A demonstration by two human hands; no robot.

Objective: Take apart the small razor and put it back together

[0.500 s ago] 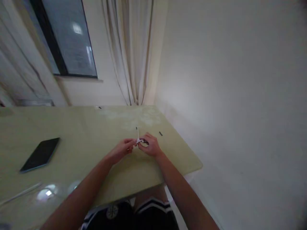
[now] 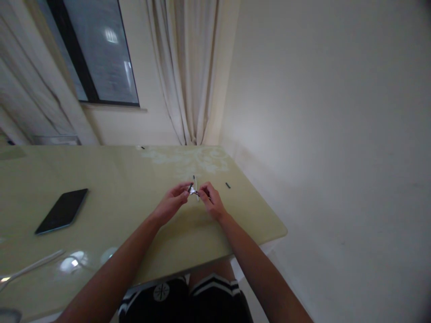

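Note:
Close together above the table, both my hands work at one small shiny piece (image 2: 192, 190), silver and dark, too small to name. My left hand (image 2: 172, 200) pinches its left side between thumb and fingers. Closed on the other side is my right hand (image 2: 211, 200), its thumb and index finger at the piece's right end. A thin white strip (image 2: 195, 183) with a dark tip lies just behind, partly hidden by the fingers. Right of it on the table rests a short black stick-like piece (image 2: 228, 185).
A black tablet (image 2: 63, 211) lies on the glossy pale table (image 2: 117, 179) at the left. Near it is a white cable (image 2: 37, 264). A small dark item (image 2: 142, 147) sits at the far edge. The wall (image 2: 319, 157) borders the table's right side.
My hands have drawn slightly apart and turned, showing the shiny piece between them. The white strip now shows behind the fingers. The view has shifted a little.

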